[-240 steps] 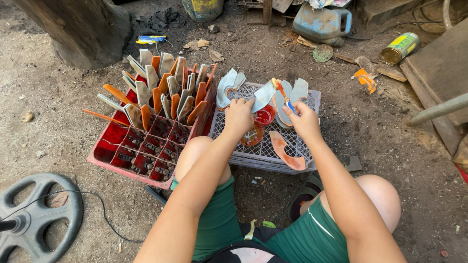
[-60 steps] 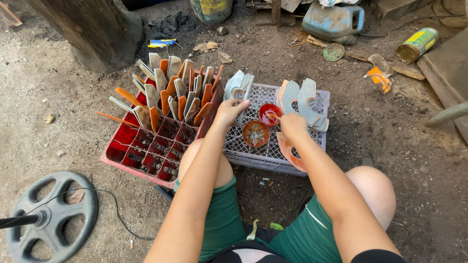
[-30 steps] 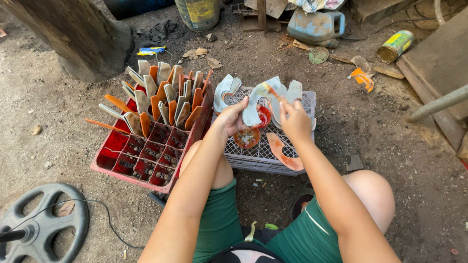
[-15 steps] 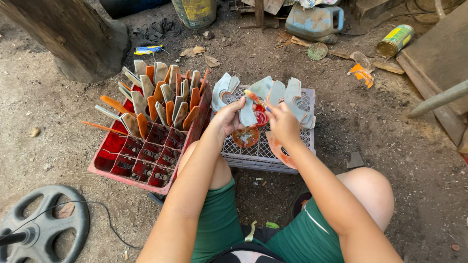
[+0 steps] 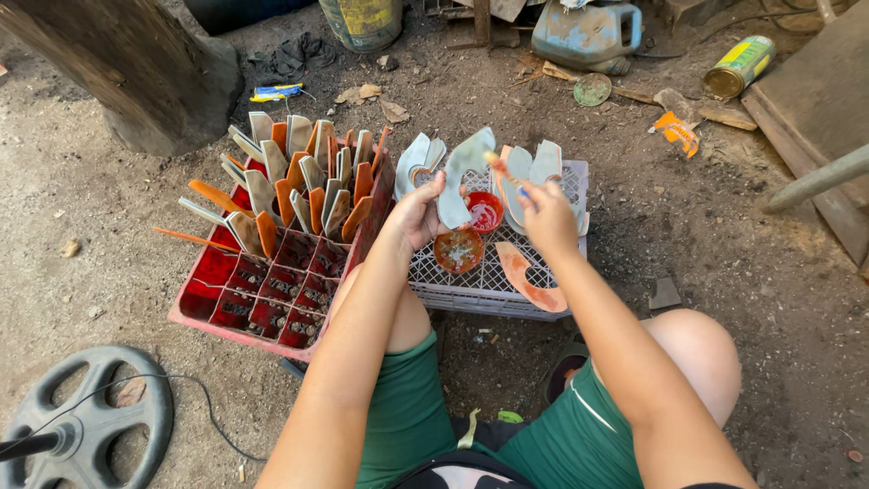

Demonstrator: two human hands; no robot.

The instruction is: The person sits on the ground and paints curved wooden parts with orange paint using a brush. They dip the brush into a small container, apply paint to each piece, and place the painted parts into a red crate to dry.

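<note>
My left hand (image 5: 415,214) holds a pale curved flat piece (image 5: 460,177) upright over a white perforated crate (image 5: 493,281). My right hand (image 5: 549,215) grips a small brush (image 5: 503,171) whose orange-tipped end touches that piece. Below the hands, on the crate, sit a red cup of paint (image 5: 484,213) and a second round cup (image 5: 458,250). An orange-painted curved piece (image 5: 528,277) lies flat on the crate. More pale pieces (image 5: 534,167) stand at the crate's far edge.
A red divided crate (image 5: 272,272) on the left holds several orange and pale pieces standing upright. A grey wheel (image 5: 86,426) lies at lower left. A blue jug (image 5: 587,34), a tin can (image 5: 740,66), a bucket (image 5: 365,20) and a wooden post (image 5: 127,68) border the dirt ground.
My left hand has lifted the pale piece a little higher and my right hand has brought the brush onto it. The view has shifted slightly.
</note>
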